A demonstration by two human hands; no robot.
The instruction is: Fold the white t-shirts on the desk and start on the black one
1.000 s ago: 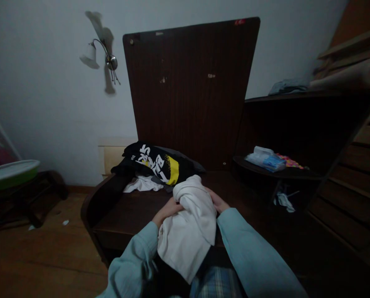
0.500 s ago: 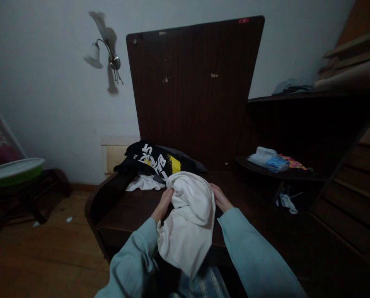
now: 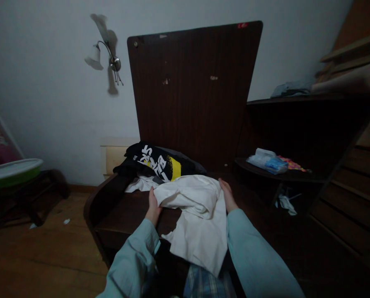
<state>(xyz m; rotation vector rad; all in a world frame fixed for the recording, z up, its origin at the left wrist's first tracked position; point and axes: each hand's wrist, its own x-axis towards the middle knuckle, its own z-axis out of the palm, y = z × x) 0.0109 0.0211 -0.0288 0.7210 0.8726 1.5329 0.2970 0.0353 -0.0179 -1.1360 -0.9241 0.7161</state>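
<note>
Cloth (image 3: pixel 203 231): held between two hands over the table's front.
Left hand (image 3: pixel 154 205) pinches the left end; right hand (image 3: pixel 228 195) grips the upper right edge, fingers partly hidden; the hands are spread apart. Likely faults: the bunched middle may slump or crease, being gripped only at its sides; the loose lower part may snag on the front edge of the table (image 3: pixel 119 217); the upper edge, close to the black shirt (image 3: pixel 150 162), may drag it if pulled. Upper edge runs left to right; lower corner points toward the lap (image 3: pixel 209 285). Longest visible run: diagonal, left end to lower corner; true long axis indeterminable.
</note>
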